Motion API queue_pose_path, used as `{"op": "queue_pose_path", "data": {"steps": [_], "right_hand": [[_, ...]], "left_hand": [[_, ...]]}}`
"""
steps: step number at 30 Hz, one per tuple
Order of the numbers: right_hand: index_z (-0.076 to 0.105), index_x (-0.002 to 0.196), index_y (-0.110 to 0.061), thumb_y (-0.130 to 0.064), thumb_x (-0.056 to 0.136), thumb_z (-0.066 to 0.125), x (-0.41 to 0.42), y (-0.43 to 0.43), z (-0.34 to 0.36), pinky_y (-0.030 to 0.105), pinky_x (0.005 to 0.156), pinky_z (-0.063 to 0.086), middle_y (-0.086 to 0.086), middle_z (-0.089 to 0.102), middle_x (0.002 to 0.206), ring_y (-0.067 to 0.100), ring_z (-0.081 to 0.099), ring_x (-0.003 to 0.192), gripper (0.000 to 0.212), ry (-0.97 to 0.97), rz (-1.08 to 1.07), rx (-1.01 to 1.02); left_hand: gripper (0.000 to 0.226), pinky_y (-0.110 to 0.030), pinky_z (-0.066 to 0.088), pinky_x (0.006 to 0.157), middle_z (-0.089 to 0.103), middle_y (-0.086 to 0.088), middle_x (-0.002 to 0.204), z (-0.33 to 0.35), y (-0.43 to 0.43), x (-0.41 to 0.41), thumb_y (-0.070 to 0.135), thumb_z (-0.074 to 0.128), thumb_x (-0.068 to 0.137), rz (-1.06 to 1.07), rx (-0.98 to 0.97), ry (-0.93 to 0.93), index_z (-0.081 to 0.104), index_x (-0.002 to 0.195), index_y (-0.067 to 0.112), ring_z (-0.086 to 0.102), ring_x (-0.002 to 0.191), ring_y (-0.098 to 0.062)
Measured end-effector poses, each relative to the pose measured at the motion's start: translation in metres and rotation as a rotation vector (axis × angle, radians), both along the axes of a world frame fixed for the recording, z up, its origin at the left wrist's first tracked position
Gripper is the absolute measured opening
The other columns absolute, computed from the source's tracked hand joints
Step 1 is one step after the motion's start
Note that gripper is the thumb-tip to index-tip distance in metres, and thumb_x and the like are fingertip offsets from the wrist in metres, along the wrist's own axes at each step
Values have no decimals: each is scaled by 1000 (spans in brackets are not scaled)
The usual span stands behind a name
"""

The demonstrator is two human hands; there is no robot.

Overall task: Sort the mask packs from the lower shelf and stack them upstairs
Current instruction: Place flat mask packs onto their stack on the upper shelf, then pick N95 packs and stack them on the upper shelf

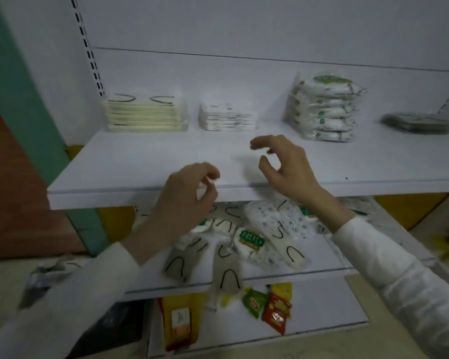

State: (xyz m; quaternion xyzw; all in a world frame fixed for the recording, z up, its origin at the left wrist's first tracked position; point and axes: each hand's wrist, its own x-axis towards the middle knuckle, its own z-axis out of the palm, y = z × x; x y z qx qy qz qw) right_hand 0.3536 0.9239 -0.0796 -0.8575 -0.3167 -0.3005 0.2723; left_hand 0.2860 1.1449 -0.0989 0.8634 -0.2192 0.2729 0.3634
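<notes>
Four piles stand in a row along the far part of the upper shelf (140,161). The left stack (145,114) sits near the far-left corner, with the middle stack (227,117) just to its right. The right stack (324,110) is farther right, apart from both, and the far-right pile (415,123) lies by the right edge.

The right hand (288,167) is over the shelf's near part. The left hand (187,198) is to its left, before the near edge.

Below, loose mask packs (244,242) lie scattered and overlapping on the lower shelf (319,268), one of them overhanging its near edge. Under that, snack packets (270,307) lie on the bottom shelf (327,307).
</notes>
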Motion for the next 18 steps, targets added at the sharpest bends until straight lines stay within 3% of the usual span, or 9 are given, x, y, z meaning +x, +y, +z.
{"op": "queue_pose_path", "data": {"steps": [3, 6, 8, 11, 14, 16, 18], "right_hand": [[67, 93, -4, -3, 84, 46, -59, -8, -39, 27, 69, 50, 5, 67, 87, 17, 63, 77, 23, 50, 181, 3], [69, 84, -10, -5, 79, 48, -86, -14, -93, 27, 62, 52, 0, 68, 79, 10, 62, 69, 22, 332, 268, -117], [71, 84, -15, -8, 77, 50, -87, -18, -133, 15, 64, 50, -10, 69, 82, 1, 62, 70, 23, 502, 216, -137], [73, 85, -14, -3, 77, 54, -74, -24, -193, 8, 68, 47, -19, 66, 84, -2, 65, 75, 23, 673, 116, -95], [72, 87, -9, 2, 78, 55, -57, -28, -243, 9, 70, 47, -7, 70, 83, 4, 66, 78, 23, 794, 63, -79], [72, 89, -7, 8, 78, 55, -49, -35, -270, 6, 70, 45, -3, 71, 85, 6, 64, 80, 25, 833, 38, -87], [72, 92, -7, 9, 79, 56, -39, -46, -296, 14, 74, 48, 1, 72, 91, 11, 65, 81, 26, 842, -44, -56]], "left_hand": [[23, -15, 43, 68, 61, 12, 92, -64, 10, -58, 26, 47, 85, -101, 146, 120, 62, 101, 19, 53, 79, -1], [27, -18, 40, 63, 61, 5, 93, -148, 40, -61, 31, 38, 84, -98, 319, 363, 60, 98, 23, 60, 85, -16], [40, -26, 47, 70, 61, -2, 102, -192, 57, -58, 34, 32, 83, 32, 250, 534, 62, 105, 17, 59, 94, -22], [31, -31, 48, 85, 58, -4, 115, -235, 61, -59, 17, 50, 89, 144, 218, 623, 59, 118, 10, 55, 105, -23], [24, -28, 46, 76, 60, -8, 107, -263, 50, -56, 5, 60, 86, 161, 191, 689, 62, 110, 8, 58, 93, -25], [20, -27, 45, 71, 62, -9, 100, -283, 41, -50, 11, 59, 84, 174, 169, 747, 63, 104, 9, 60, 86, -26], [24, -31, 50, 73, 61, -7, 97, -301, 27, -43, 18, 53, 81, 179, 136, 780, 63, 102, 10, 60, 87, -26]]}}
